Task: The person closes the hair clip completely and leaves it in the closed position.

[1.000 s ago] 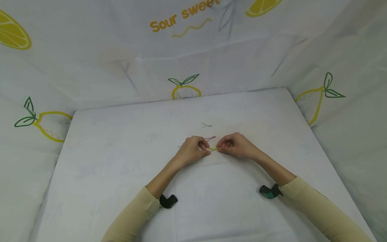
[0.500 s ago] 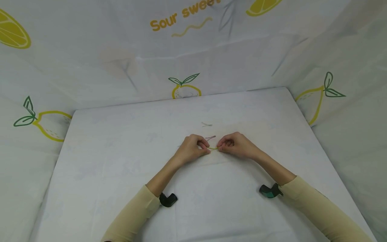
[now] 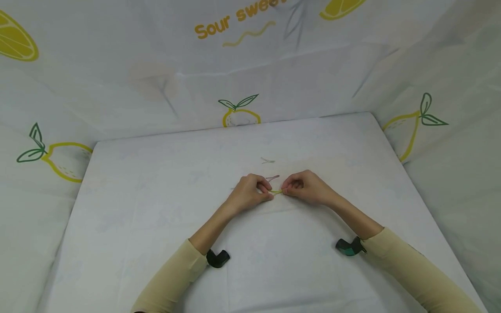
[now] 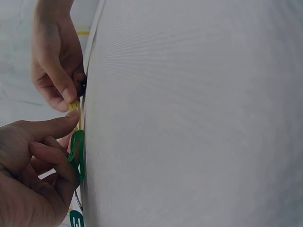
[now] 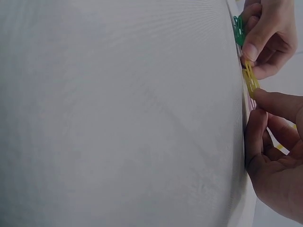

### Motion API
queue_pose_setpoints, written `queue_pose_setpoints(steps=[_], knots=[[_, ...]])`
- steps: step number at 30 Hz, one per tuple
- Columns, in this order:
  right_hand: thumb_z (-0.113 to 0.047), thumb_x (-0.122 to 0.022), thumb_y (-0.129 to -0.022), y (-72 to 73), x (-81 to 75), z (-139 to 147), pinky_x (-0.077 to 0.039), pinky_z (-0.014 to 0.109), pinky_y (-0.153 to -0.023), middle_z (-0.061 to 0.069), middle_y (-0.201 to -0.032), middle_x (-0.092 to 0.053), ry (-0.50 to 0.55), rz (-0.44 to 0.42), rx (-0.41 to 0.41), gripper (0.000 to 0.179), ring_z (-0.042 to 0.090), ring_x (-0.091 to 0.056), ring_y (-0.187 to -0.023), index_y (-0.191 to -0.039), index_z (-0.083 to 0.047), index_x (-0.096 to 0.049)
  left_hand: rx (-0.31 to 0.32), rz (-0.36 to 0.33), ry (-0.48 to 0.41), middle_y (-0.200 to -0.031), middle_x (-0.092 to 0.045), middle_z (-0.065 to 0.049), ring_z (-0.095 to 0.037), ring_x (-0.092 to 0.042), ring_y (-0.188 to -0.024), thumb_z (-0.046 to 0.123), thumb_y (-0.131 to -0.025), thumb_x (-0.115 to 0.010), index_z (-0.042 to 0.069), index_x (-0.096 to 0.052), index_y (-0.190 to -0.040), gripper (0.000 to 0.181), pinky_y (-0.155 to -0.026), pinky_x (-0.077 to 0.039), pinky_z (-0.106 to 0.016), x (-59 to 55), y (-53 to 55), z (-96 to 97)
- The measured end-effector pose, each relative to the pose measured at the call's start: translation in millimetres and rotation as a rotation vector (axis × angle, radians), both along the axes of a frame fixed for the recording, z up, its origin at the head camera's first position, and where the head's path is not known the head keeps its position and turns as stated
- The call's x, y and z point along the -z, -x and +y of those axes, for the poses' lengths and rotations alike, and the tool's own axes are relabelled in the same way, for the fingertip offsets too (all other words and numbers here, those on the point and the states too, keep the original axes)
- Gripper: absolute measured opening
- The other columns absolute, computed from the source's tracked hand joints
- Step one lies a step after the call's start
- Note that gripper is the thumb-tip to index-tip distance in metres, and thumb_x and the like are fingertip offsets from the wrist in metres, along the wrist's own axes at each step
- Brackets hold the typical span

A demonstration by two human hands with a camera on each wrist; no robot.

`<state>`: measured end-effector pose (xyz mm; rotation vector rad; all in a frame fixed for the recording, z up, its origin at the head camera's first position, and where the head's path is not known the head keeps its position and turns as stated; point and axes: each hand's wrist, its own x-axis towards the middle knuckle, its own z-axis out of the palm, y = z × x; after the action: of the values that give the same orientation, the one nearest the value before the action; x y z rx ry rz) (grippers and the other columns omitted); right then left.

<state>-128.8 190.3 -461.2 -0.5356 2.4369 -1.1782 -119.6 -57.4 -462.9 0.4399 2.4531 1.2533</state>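
Note:
Between the two hands a yellow snap hair clip is stretched from fingertip to fingertip, its arms spread apart. My left hand pinches one end between thumb and finger. At the other end, my right hand pinches it the same way. A green snap hair clip shows right beside the left fingers in the left wrist view, with its arms apart; the left hand mostly covers that spot in the head view. Just beyond the hands lies a pinkish hair clip, partly hidden by the left fingers.
Farther back on the white-covered table lies a pale, thin hair clip. Another dark green clip shows low in the left wrist view. Black wrist-worn devices stick out by both sleeves. A lemon-printed curtain surrounds the table.
Both hands stay almost in place with the yellow hair clip between them. Only slight finger shifts show.

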Motion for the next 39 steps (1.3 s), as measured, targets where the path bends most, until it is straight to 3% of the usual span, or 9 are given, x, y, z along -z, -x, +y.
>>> queue_pose_setpoints(steps=[29, 34, 39], knots=[[-0.009, -0.074, -0.100, -13.3, -7.1, -5, -0.053, 0.019, -0.077, 0.006, -0.093, -0.074, 0.105, 0.014, 0.066, 0.005, 0.011, -0.063, -0.083, -0.101, -0.006, -0.079, -0.004, 0.141, -0.021, -0.095, -0.082, -0.006, -0.021, -0.073, -0.102, 0.009, -0.095, -0.079, 0.008, -0.079, -0.095, 0.001, -0.095, -0.055, -0.038, -10.8, -8.0, -2.7], [-0.009, -0.074, -0.102, -15.6, -7.1, -6, -0.054, 0.018, -0.077, 0.008, -0.095, -0.074, 0.130, 0.027, 0.069, 0.006, 0.011, -0.063, -0.084, -0.102, -0.006, -0.078, -0.016, 0.151, -0.039, -0.093, -0.082, -0.004, -0.019, -0.072, -0.096, 0.006, -0.096, -0.077, 0.010, -0.080, -0.094, 0.004, -0.090, -0.053, -0.034, -13.9, -10.3, -2.9], [-0.008, -0.074, -0.102, -18.2, -9.7, -7, -0.055, 0.018, -0.076, 0.012, -0.095, -0.075, 0.154, 0.034, 0.078, 0.006, 0.012, -0.064, -0.084, -0.104, -0.004, -0.078, -0.006, 0.175, -0.057, -0.094, -0.082, -0.006, -0.012, -0.063, -0.076, 0.004, -0.096, -0.076, 0.007, -0.081, -0.099, 0.006, -0.076, -0.050, -0.026, -16.0, -12.5, -1.8]])
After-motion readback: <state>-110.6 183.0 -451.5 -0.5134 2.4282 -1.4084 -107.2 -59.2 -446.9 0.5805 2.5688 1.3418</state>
